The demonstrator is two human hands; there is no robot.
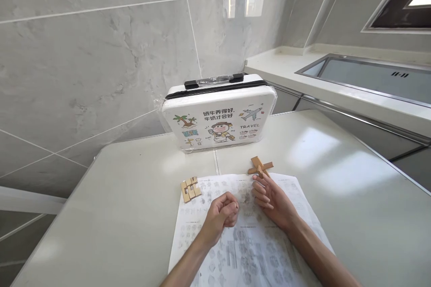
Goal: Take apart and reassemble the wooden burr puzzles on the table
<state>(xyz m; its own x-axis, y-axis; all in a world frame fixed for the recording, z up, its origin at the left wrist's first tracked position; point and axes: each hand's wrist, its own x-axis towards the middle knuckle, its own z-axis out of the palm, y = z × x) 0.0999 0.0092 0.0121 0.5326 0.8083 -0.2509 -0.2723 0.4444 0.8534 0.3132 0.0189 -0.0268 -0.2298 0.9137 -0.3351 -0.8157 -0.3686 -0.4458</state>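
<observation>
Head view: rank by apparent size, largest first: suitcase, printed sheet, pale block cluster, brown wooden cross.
1. Printed sheet, though nearest the camera
2. Suitcase
3. Pale block cluster and brown wooden cross: too alike to rank

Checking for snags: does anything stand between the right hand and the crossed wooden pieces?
Nothing visible does: the right hand is right beside the crossed wooden pieces, overlapping their near edge in this view. Whether they touch is unclear.

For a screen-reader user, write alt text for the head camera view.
A curled bare left hand and half-open right hand are over a printed white paper sheet, the right touching or nearly touching crossed brown wooden pieces. Clustered pale wooden blocks lie at the sheet's far left corner; behind, a white cartoon-printed suitcase stands on a white table.
</observation>
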